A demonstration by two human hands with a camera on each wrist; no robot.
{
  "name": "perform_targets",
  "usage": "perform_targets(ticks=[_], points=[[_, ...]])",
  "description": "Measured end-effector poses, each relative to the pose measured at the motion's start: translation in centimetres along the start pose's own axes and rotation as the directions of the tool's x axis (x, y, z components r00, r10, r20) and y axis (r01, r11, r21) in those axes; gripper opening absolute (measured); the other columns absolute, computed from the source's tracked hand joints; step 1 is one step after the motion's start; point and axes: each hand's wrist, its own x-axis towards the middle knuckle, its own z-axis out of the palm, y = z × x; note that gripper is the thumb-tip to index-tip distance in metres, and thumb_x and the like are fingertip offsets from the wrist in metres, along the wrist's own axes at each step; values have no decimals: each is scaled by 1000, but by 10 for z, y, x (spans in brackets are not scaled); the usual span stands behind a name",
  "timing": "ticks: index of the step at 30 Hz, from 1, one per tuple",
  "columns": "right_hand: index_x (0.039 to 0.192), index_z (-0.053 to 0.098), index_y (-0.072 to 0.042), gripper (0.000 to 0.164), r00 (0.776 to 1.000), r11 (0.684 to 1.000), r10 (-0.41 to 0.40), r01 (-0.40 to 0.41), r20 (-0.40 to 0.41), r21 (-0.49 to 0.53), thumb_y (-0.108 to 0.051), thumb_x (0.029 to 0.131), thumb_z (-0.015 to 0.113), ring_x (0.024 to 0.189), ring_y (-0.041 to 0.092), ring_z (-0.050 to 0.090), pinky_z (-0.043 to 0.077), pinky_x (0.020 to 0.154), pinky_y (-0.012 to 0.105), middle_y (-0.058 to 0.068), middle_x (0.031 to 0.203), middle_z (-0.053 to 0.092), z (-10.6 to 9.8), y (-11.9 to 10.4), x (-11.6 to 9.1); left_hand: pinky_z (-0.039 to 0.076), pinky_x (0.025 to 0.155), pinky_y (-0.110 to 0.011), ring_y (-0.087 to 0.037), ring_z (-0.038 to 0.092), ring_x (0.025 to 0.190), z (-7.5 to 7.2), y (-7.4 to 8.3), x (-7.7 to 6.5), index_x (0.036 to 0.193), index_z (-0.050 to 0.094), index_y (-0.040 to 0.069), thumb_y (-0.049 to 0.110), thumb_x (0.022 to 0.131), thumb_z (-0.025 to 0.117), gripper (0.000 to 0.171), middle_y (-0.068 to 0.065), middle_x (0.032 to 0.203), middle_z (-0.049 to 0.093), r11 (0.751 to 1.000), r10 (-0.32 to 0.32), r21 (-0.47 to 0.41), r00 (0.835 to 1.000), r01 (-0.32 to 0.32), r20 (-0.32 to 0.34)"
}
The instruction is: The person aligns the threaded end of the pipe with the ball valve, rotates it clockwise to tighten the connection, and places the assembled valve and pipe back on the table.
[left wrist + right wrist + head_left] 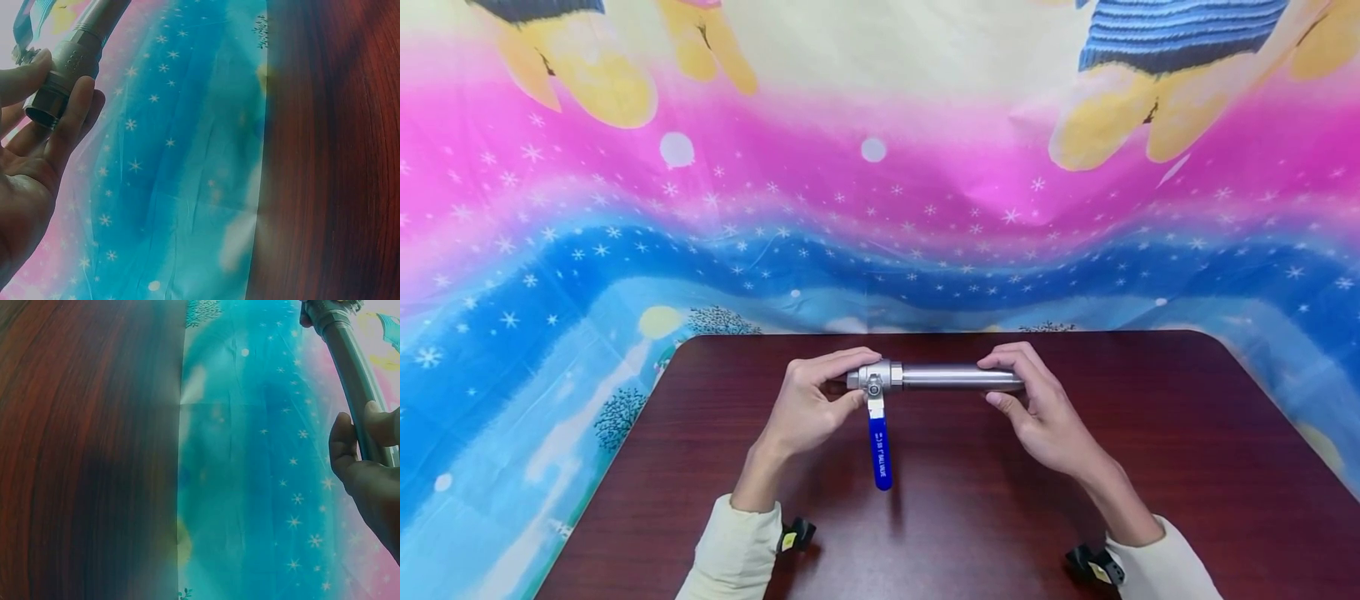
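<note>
A steel ball valve with a blue lever handle is joined end to end with a smooth metal pipe. Both are held level over the table in the head view, the lever pointing toward the person. My left hand grips the valve body at its left end, thumb below and fingers over the top. The valve's open hexagonal end shows between the fingers in the left wrist view. Around the pipe's right end my right hand curls its thumb and fingers, also seen in the right wrist view.
Beneath the hands lies a dark red-brown wooden table with rounded far corners. A colourful printed cloth with snowflakes hangs behind it and along its sides. Black wrist devices sit at the left cuff and right cuff.
</note>
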Motion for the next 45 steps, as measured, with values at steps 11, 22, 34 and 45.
perform_targets(ticks=[11,22,34,45], points=[[132,67,-6,53,999,999,-33,34,-5,5,21,87,71,111,4,58,45,94,10,8,128,66,-1,-2,2,66,80,-25,-14,74,108,-1,2,0,126,77,0,-20,77,77,53,-19,127,78,1000,-13,3,1000,13,-1],[135,67,-9,51,1000,1000,-3,3,19,3,18,91,69,100,5,63,54,87,10,7,129,66,-2,-2,2,65,83,-24,-17,75,113,-3,0,-1,126,77,0,-21,76,79,54,-18,127,78,1000,15,25,1000,-15,-2],[138,63,-6,49,998,997,13,-17,59,71,18,95,65,110,6,62,55,91,13,10,135,59,1,-1,-1,66,79,-25,-16,74,109,-3,0,0,126,77,-1,-20,76,78,53,-18,127,78,999,-6,36,1000,5,5],[134,64,-6,49,999,999,18,-20,44,34,19,92,67,117,5,53,48,91,9,8,134,55,1,-2,-1,66,78,-25,-15,74,104,-2,1,-1,127,78,2,-21,76,77,56,-18,128,78,999,-40,7,999,40,3]])
